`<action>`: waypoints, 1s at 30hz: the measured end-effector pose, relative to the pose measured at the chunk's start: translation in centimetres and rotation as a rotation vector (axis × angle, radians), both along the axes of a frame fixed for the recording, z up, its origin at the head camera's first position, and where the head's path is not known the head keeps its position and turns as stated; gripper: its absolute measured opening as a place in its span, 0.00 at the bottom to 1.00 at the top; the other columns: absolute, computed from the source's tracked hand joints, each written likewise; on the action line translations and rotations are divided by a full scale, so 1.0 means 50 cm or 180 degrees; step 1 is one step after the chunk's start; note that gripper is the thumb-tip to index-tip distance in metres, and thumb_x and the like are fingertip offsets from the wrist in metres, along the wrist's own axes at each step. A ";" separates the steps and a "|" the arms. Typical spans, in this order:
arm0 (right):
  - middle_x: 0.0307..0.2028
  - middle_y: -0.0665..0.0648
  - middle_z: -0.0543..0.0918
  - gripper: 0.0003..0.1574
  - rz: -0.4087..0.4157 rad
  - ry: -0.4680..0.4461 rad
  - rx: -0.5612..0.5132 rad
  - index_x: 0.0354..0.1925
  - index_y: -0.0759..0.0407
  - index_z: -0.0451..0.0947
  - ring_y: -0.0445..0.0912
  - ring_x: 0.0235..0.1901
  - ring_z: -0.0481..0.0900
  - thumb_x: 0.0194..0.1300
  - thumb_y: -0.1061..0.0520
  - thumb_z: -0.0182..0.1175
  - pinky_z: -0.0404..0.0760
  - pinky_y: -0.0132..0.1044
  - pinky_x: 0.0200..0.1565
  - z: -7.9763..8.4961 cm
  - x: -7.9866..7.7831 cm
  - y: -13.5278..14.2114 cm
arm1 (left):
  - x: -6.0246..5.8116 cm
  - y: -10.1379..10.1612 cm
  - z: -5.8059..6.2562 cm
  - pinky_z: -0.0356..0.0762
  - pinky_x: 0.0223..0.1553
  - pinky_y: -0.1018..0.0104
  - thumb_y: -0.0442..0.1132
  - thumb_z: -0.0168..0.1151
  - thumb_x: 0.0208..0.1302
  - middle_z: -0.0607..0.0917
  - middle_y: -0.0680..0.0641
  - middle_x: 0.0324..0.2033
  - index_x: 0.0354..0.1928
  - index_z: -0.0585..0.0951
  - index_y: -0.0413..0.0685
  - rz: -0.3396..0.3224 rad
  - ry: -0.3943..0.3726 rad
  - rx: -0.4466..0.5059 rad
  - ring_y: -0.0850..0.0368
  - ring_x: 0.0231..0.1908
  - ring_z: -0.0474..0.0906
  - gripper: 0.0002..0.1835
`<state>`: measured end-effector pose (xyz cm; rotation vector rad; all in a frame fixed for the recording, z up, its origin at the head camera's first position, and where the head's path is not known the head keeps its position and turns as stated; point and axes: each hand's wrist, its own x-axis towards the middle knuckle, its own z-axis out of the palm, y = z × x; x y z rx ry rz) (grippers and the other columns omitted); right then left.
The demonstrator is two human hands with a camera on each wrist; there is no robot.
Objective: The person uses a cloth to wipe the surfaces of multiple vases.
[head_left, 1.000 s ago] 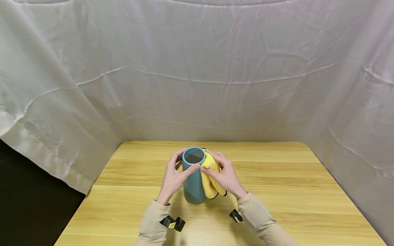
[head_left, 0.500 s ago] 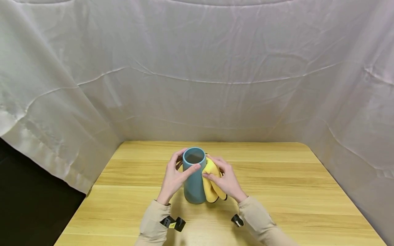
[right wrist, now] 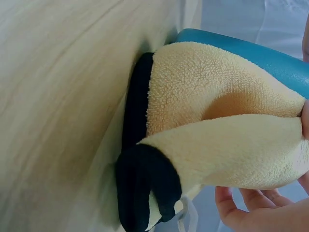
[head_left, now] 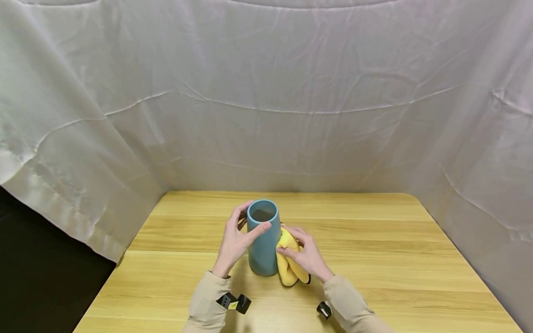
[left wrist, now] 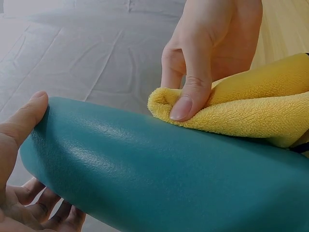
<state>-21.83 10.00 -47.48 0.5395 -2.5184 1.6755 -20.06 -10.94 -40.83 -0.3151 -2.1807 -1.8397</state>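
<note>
A tall teal vase (head_left: 263,249) with an open round mouth stands upright on the wooden table. My left hand (head_left: 233,240) grips it near the rim, thumb across the front and fingers round the far left side, as the left wrist view also shows. My right hand (head_left: 307,254) pinches a bunched yellow towel (left wrist: 251,113) between thumb and fingers and holds it against the vase's right side. Dark edging (right wrist: 137,101) on the towel shows in the right wrist view, and its lower folds hang down close to the tabletop.
The light wooden table (head_left: 395,259) spreads out on both sides of the vase. A grey-white curtain (head_left: 291,92) hangs behind and at the sides. Black cameras (head_left: 243,303) are strapped at the wrists, and a dark area (head_left: 46,273) lies off the table's left edge.
My right hand has slid down the vase's right side with the towel, from near the rim to about mid-height. The left hand and the vase have stayed in place.
</note>
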 end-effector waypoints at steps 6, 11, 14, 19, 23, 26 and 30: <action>0.60 0.59 0.81 0.37 0.0019 0.0048 -0.0018 0.67 0.53 0.76 0.54 0.58 0.76 0.59 0.55 0.73 0.72 0.44 0.55 -0.003 -0.001 0.000 | 0.000 0.001 0.002 0.70 0.68 0.45 0.41 0.77 0.55 0.81 0.47 0.57 0.64 0.75 0.55 0.0020 0.0007 -0.0003 0.49 0.59 0.75 0.33; 0.60 0.59 0.81 0.38 0.0018 0.0068 -0.0056 0.67 0.53 0.76 0.55 0.58 0.76 0.59 0.55 0.73 0.73 0.44 0.55 -0.001 0.001 0.000 | 0.000 0.001 0.002 0.70 0.68 0.45 0.40 0.77 0.56 0.81 0.47 0.57 0.64 0.75 0.55 0.0019 0.0010 -0.0010 0.49 0.59 0.75 0.33; 0.61 0.60 0.80 0.38 0.0028 0.0102 -0.0099 0.67 0.53 0.75 0.55 0.58 0.76 0.60 0.55 0.73 0.74 0.44 0.55 0.003 0.002 -0.001 | 0.001 0.000 0.002 0.70 0.69 0.45 0.40 0.77 0.56 0.81 0.47 0.57 0.64 0.75 0.55 0.0009 0.0002 -0.0013 0.49 0.59 0.75 0.33; 0.62 0.62 0.80 0.37 0.0082 0.0245 -0.0208 0.68 0.53 0.75 0.54 0.55 0.77 0.61 0.56 0.72 0.78 0.39 0.52 0.027 0.000 -0.004 | 0.001 0.000 0.001 0.70 0.68 0.45 0.40 0.76 0.56 0.81 0.47 0.58 0.64 0.75 0.55 0.0008 -0.0002 -0.0010 0.49 0.59 0.75 0.33; 0.59 0.62 0.81 0.36 0.0126 0.0386 -0.0302 0.67 0.54 0.75 0.47 0.49 0.78 0.62 0.58 0.71 0.79 0.35 0.49 0.063 -0.003 -0.011 | 0.001 0.001 0.001 0.70 0.68 0.45 0.40 0.77 0.56 0.81 0.47 0.57 0.64 0.75 0.55 0.0026 0.0004 -0.0007 0.48 0.59 0.75 0.33; 0.58 0.62 0.81 0.36 0.0153 0.0510 -0.0382 0.67 0.55 0.75 0.44 0.48 0.77 0.61 0.60 0.71 0.79 0.35 0.48 0.094 -0.004 -0.017 | 0.001 0.001 0.001 0.70 0.68 0.45 0.40 0.76 0.56 0.81 0.46 0.57 0.65 0.75 0.53 0.0035 0.0039 -0.0016 0.47 0.59 0.75 0.34; 0.59 0.62 0.81 0.36 0.0186 0.0610 -0.0428 0.68 0.55 0.74 0.47 0.50 0.78 0.62 0.60 0.71 0.79 0.36 0.50 0.126 -0.003 -0.022 | -0.001 0.000 -0.003 0.71 0.67 0.43 0.39 0.76 0.56 0.81 0.44 0.58 0.66 0.74 0.51 0.0026 0.0099 -0.0032 0.46 0.59 0.76 0.34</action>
